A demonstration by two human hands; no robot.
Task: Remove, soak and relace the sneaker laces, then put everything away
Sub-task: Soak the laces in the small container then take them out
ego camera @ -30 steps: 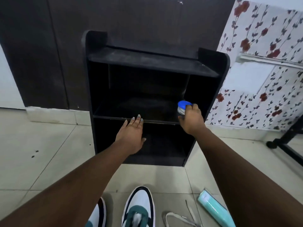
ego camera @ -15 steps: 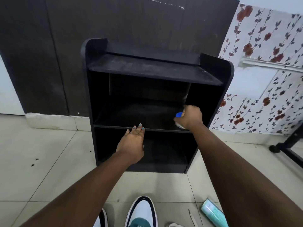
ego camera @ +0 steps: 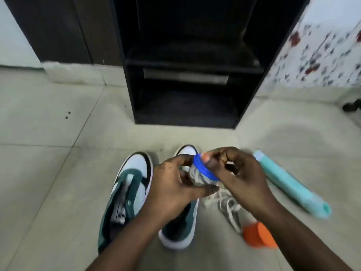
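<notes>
A small clear jar (ego camera: 196, 178) with a blue lid (ego camera: 201, 166) is held over the floor, with white lace bunched inside it. My left hand (ego camera: 172, 190) grips the jar's body from the left. Fingers of my right hand (ego camera: 242, 180) curl round the blue lid. Below them lie two green-and-white sneakers: one (ego camera: 127, 192) to the left with its tongue bare, the other (ego camera: 179, 231) mostly hidden under my left wrist. A loose white lace (ego camera: 228, 206) sprawls on the tiles beneath my right hand.
A black open shelf unit (ego camera: 185, 75) stands against the wall straight ahead. A teal bottle (ego camera: 289, 184) lies on the floor at the right. An orange-capped container (ego camera: 257, 234) sits by my right forearm. Floral wallpaper covers the right wall.
My right hand has brought the blue-lidded jar from the shelf's middle board down over the sneakers. My left hand left the shelf edge and now grips the jar. The view has tilted down.
</notes>
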